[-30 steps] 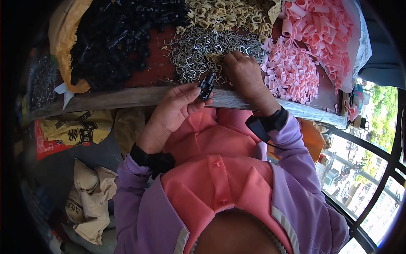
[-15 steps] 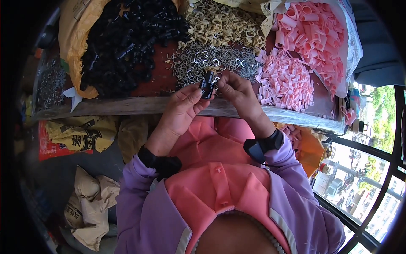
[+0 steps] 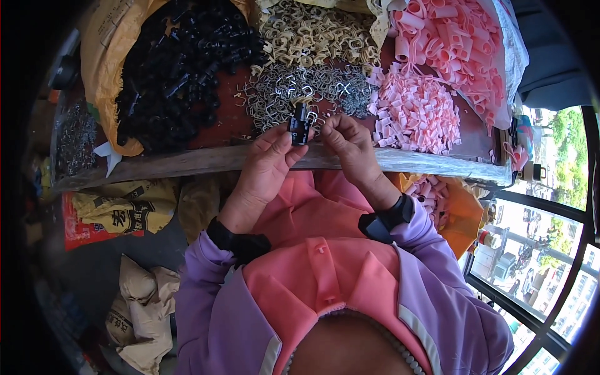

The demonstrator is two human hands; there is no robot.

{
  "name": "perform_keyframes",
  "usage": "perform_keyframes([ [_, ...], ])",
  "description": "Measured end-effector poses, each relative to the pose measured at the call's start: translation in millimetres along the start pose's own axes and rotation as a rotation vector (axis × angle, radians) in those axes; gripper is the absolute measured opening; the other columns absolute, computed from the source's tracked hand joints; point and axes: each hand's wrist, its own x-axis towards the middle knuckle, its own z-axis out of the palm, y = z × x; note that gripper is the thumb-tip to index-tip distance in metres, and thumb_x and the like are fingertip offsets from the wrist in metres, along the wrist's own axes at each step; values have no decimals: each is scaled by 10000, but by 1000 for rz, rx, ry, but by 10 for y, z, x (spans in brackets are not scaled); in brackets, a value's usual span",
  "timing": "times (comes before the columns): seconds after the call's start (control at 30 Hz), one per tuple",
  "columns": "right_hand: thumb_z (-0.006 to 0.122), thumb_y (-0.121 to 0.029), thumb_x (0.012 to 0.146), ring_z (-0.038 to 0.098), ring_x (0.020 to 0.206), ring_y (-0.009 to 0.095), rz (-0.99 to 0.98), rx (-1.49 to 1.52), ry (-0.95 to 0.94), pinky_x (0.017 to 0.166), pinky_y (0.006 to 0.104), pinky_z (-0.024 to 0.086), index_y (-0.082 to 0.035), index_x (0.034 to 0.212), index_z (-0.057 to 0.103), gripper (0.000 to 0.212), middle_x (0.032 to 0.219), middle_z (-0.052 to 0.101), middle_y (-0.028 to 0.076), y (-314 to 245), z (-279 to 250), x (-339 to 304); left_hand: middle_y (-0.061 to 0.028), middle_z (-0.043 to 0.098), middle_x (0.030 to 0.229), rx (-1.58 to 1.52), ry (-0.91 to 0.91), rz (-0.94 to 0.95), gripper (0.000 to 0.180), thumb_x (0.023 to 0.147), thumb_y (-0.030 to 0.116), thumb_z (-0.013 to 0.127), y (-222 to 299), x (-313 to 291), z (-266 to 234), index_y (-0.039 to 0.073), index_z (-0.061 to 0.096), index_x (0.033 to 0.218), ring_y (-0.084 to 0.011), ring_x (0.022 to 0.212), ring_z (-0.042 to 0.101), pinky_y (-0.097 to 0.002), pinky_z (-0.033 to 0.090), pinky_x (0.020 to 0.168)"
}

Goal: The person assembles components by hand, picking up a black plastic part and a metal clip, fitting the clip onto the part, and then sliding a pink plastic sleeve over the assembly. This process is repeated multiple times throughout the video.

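My left hand [image 3: 265, 164] grips a small black cylindrical plastic part [image 3: 299, 127] upright between thumb and fingers, over the table's front edge. A cream plastic ring clip [image 3: 302, 100] sits at its top end. A bent metal wire clip [image 3: 312, 117] shows at its right side; whether it is hooked in or only touching, I cannot tell. Just right of the part, my right hand [image 3: 351, 150] is closed with thumb and forefinger pinched together. What those fingertips hold, if anything, is too small to make out. Behind the hands lies a pile of metal wire clips [image 3: 265, 103].
Black plastic parts [image 3: 187, 81] spill from an orange-yellow sack [image 3: 100, 81] at the left. Cream clips [image 3: 319, 34] are heaped at the back. Pink small pieces [image 3: 419, 115] and pink tubes [image 3: 450, 37] lie right. The table's worn front edge [image 3: 206, 159] runs below my hands.
My right fingers have drawn slightly away from the black part, and the metal wire clip at its side shows more plainly. My left hand keeps its hold. The whole view has shifted slightly.
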Motion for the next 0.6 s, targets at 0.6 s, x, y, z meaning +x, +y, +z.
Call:
perform_keyframes([
  [0.6,518,-167,809,416,550,29,152,44,-255,481,150,319,-40,870,500,143,683,508,-15,-115,-169,26,-83,560,959,130,-123,-4,228,777,70,531,-27,19,-16,25,526,1000,-148,888,531,-284,403,813],
])
